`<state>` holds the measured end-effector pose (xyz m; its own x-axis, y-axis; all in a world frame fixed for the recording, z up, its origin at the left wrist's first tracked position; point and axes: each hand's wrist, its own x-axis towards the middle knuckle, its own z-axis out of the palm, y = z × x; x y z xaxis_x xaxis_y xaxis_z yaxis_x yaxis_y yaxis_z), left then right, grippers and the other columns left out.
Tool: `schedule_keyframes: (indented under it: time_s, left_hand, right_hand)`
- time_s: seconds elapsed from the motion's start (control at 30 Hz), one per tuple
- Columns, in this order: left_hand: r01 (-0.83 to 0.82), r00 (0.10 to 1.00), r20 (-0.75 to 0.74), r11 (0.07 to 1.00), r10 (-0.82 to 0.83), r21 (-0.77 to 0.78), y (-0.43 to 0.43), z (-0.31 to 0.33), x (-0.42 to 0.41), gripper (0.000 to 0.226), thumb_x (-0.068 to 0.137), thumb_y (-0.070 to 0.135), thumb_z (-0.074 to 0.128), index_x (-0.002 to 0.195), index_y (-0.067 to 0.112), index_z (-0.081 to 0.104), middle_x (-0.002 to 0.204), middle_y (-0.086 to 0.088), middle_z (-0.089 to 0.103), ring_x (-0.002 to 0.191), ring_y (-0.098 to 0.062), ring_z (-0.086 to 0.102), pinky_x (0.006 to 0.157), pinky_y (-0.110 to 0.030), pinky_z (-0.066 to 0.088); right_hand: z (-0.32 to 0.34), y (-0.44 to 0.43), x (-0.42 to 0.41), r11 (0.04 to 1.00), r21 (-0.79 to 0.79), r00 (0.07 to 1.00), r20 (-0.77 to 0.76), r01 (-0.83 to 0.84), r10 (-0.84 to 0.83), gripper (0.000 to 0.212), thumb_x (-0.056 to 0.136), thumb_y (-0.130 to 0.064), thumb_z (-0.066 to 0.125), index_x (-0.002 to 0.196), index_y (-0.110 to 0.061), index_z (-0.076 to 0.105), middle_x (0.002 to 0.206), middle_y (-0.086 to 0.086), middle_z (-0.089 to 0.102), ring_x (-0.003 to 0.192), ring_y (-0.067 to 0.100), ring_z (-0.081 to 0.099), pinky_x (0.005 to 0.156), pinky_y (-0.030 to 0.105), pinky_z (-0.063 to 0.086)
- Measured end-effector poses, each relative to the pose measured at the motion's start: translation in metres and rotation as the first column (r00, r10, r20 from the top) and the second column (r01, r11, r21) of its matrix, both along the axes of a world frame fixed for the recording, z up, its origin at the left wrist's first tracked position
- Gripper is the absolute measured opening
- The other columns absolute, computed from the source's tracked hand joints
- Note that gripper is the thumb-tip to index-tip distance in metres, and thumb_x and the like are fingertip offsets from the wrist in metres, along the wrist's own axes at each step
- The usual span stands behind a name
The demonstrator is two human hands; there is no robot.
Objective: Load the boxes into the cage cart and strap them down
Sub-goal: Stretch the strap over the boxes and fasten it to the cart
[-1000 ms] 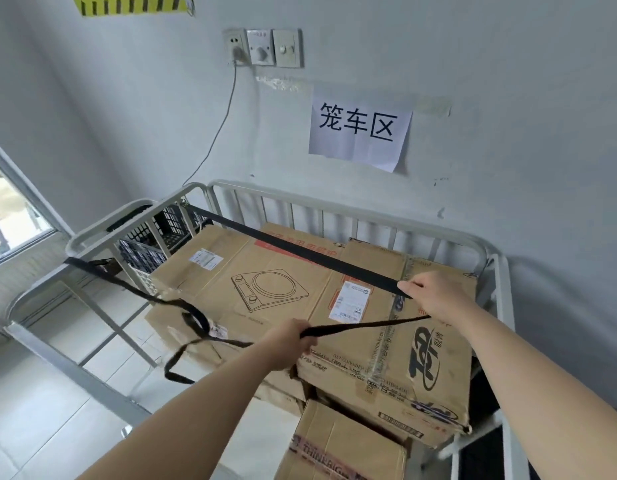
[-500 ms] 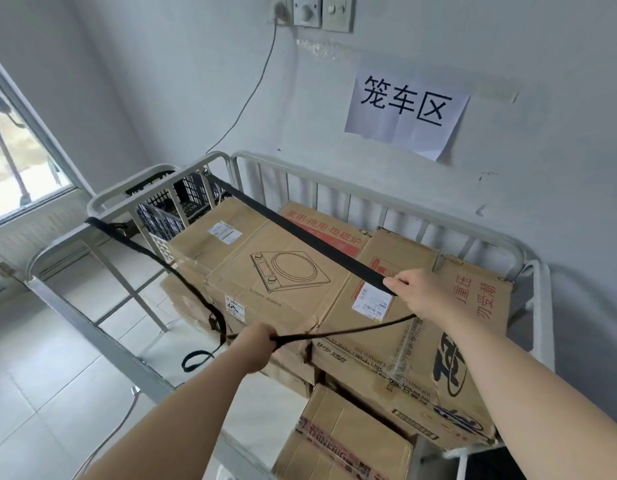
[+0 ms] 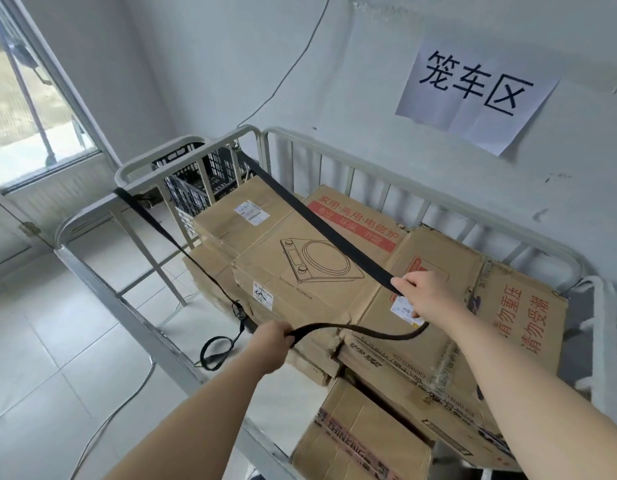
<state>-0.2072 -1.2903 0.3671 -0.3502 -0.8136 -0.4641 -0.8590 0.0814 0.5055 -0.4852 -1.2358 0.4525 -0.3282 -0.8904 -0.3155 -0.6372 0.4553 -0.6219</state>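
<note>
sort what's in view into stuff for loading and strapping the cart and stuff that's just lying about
Part of the job:
- cage cart
- cardboard boxes stacked in it
- black strap across the boxes
- left hand and right hand, both gripping the strap

Just lying about:
- black plastic crate behind the cart's bars
- paper sign on the wall
- window

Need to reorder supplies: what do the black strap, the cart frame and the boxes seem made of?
Black flat strap: woven fabric webbing, probably nylon or polyester; it looks matte and bends limply into a loop. Pale grey tubular cage cart frame: painted metal, likely steel; smooth, slightly glossy bars. Brown printed boxes: corrugated cardboard by the look, matte, with creased and dented edges.
</note>
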Motion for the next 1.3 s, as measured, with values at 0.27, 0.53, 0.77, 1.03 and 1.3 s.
schedule_keyframes:
  time_s: [0.27,0.53,0.77,1.03,1.3]
  left_hand:
    - [-0.135,0.985,0.083,0.974,0.152,-0.184,-0.095,-0.010,0.057,0.020,0.097,0.019,0.042,0.095,0.020,0.061,0.079,-0.005,0.062,0.079,-0.028,0.059,0.065,-0.034,0.048]
    - [0.097,0.916,0.390,0.995,-0.098,0.021,-0.168,-0.023,0.109,0.022,0.100,0.027,0.039,0.097,0.012,0.055,0.079,0.002,0.052,0.094,-0.025,0.062,0.072,-0.030,0.047]
    - [0.102,0.986,0.023,0.714,-0.162,0.692,-0.148,-0.025,0.094,0.036,0.100,0.033,0.035,0.097,0.002,0.054,0.083,-0.008,0.071,0.059,-0.016,0.061,0.062,-0.025,0.052]
    - [-0.050,0.992,-0.091,0.948,0.083,0.314,-0.163,-0.035,0.100,0.011,0.095,0.018,0.048,0.091,0.017,0.059,0.086,-0.001,0.071,0.072,-0.016,0.063,0.071,-0.031,0.053]
    - [0.013,0.967,-0.252,0.987,0.029,0.163,-0.152,-0.010,0.082,0.020,0.095,0.025,0.052,0.079,0.025,0.063,0.069,0.003,0.063,0.063,-0.014,0.052,0.064,-0.029,0.046]
  right_hand:
    - [-0.010,-0.071,0.047,1.000,-0.025,0.999,0.050,-0.010,0.011,0.042,0.098,-0.039,0.045,0.066,-0.012,0.048,0.061,0.004,0.046,0.061,0.024,0.054,0.058,0.031,0.037]
    - [-0.032,-0.142,0.094,0.999,0.034,0.998,0.060,0.019,-0.021,0.043,0.097,-0.037,0.045,0.084,0.000,0.061,0.061,0.003,0.052,0.065,0.030,0.064,0.060,0.034,0.048]
    - [-0.042,-0.158,0.085,0.988,0.137,0.996,-0.046,0.078,-0.073,0.040,0.098,-0.036,0.044,0.075,-0.007,0.058,0.056,0.001,0.051,0.056,0.022,0.060,0.061,0.038,0.054]
    - [-0.063,-0.161,0.073,0.985,0.118,0.985,-0.134,0.125,-0.109,0.030,0.099,-0.030,0.043,0.084,-0.012,0.062,0.074,0.007,0.064,0.068,0.025,0.061,0.057,0.030,0.042]
    - [-0.079,-0.154,0.088,0.979,0.201,0.982,-0.180,-0.019,0.056,0.045,0.094,-0.018,0.054,0.138,-0.023,0.045,0.138,0.002,0.044,0.110,0.021,0.054,0.092,0.034,0.046]
